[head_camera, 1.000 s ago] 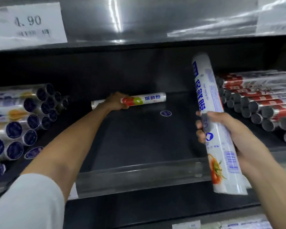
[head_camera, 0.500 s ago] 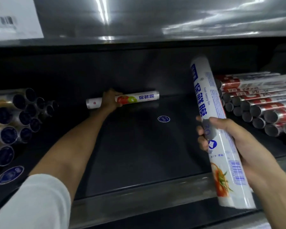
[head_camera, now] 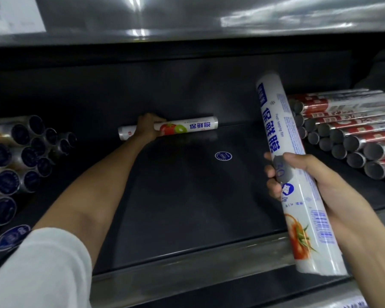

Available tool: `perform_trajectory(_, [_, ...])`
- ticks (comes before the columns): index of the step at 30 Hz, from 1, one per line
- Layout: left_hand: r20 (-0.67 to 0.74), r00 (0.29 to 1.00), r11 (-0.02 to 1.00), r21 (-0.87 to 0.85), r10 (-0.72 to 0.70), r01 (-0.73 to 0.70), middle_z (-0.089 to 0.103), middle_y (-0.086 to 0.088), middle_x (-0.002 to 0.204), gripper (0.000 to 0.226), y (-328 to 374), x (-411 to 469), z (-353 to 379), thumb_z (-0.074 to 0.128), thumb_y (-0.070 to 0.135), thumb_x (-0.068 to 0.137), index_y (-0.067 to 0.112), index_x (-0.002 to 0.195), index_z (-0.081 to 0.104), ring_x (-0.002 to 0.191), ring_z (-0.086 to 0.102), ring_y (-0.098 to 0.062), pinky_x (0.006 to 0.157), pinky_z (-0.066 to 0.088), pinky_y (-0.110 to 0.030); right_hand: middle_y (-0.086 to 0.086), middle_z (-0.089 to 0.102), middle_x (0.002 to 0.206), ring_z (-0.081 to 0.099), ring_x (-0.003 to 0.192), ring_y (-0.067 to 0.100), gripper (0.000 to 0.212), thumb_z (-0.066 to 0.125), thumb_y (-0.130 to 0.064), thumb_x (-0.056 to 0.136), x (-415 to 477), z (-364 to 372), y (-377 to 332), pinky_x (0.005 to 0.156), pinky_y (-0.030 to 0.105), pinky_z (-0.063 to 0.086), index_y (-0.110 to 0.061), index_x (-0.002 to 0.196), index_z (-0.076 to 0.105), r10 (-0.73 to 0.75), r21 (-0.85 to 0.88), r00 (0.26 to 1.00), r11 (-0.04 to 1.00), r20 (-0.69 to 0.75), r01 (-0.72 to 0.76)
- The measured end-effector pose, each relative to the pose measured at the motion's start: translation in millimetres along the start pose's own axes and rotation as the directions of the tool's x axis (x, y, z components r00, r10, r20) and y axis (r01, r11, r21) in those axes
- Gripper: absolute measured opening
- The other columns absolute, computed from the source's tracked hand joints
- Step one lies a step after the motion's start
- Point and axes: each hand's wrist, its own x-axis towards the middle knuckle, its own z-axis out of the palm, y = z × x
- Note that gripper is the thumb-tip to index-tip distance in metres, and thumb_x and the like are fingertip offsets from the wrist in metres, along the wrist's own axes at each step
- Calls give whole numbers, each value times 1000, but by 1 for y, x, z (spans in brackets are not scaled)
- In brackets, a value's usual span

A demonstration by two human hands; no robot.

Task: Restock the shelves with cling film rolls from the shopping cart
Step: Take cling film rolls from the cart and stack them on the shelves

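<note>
At the far left of the shelf [head_camera: 187, 207] you see a pile of rolls with dark blue ends [head_camera: 13, 156]. They lie with the open ends toward you. Above them, on the edge of the upper shelf, there is a white price label [head_camera: 11, 14], too blurred to read.

Your left arm, in a white sleeve [head_camera: 38, 272], reaches deep into the shelf. Your left hand [head_camera: 146, 127] grips the small cling film roll [head_camera: 187, 128] near its left end, with the fingers curled around it. This roll lies crosswise, low along the back wall. I cannot tell if it already rests on the shelf floor.

A little to the right, a round blue sticker [head_camera: 223, 156] lies flat on the dark floor of the shelf, well apart from both hands.

Your right hand [head_camera: 309, 185] holds the big cling film roll [head_camera: 282, 156] around its middle. The fingers are wrapped round it from behind, their tips show on its left side, and the thumb lies over the front. The roll is nearly upright and leans a little: the top end points into the shelf, and the bottom end hangs before the metal front rail [head_camera: 187, 283].

At the far right stands a pile of red and silver rolls [head_camera: 347, 130], just beside the big roll's top part.
</note>
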Motion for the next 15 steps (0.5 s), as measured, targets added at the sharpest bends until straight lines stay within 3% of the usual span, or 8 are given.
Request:
perform_trajectory(4, [10, 1000, 999, 41, 2, -2, 57, -13, 129, 44, 5, -3, 2, 68, 1, 82, 5, 125, 59, 119, 51, -27, 94, 32, -19, 8, 59, 74, 54, 54, 14, 50, 81, -26, 54, -4, 3, 0, 48, 22, 50, -7, 98, 66, 13, 11, 1000, 1000, -15, -13])
perform_trajectory(6, [23, 1000, 996, 89, 2, -4, 56, -13, 130, 44, 7, -4, 0, 67, 3, 84, 7, 127, 58, 119, 51, -28, 99, 34, -25, 7, 58, 75, 53, 55, 14, 41, 71, -27, 65, -7, 5, 0, 49, 21, 49, -7, 100, 63, 12, 9, 1000, 1000, -15, -12])
perform_trajectory(9, [13, 1000, 992, 123, -4, 3, 48, -15, 139, 49, 12, -8, -5, 62, 7, 89, 8, 136, 49, 127, 45, -29, 108, 33, -31, 8, 58, 75, 52, 56, 14, 36, 68, -22, 66, -13, 8, -2, 50, 20, 49, -8, 99, 64, 8, -17, 1000, 1000, -1, -8])
perform_trajectory(15, [26, 994, 987, 123, 104, -107, 54, -15, 134, 39, 67, -66, -44, 52, 22, 97, 3, 130, 53, 122, 51, -27, 98, 38, -28, 7, 59, 75, 54, 58, 15, 38, 64, -27, 69, -14, 9, -12, 52, 21, 49, -7, 101, 62, 30, -151, 999, 988, 24, -26])
